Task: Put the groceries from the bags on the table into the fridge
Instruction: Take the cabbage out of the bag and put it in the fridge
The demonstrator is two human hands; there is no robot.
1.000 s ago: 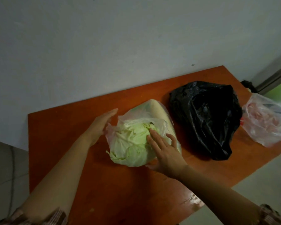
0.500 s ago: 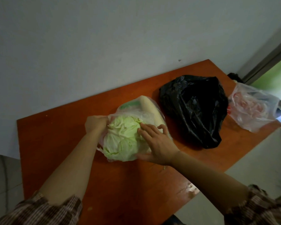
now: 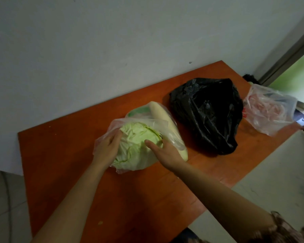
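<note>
A pale green cabbage (image 3: 137,146) lies in a clear plastic bag (image 3: 172,135) on the orange table (image 3: 60,155). A long white radish (image 3: 162,118) lies in the same bag behind it. My left hand (image 3: 107,148) is curled round the cabbage's left side, with bag film bunched beside it. My right hand (image 3: 163,151) holds the cabbage's right side, thumb on top and fingers tucked behind it.
A crumpled black bag (image 3: 207,116) lies right of the cabbage. A clear bag with pinkish contents (image 3: 268,111) sits at the table's right corner, near a door frame (image 3: 291,50). A white wall (image 3: 112,50) runs behind the table.
My left hand came in from open beside the bag and closed on the cabbage's left side. My right hand slid from the top round to the right side.
</note>
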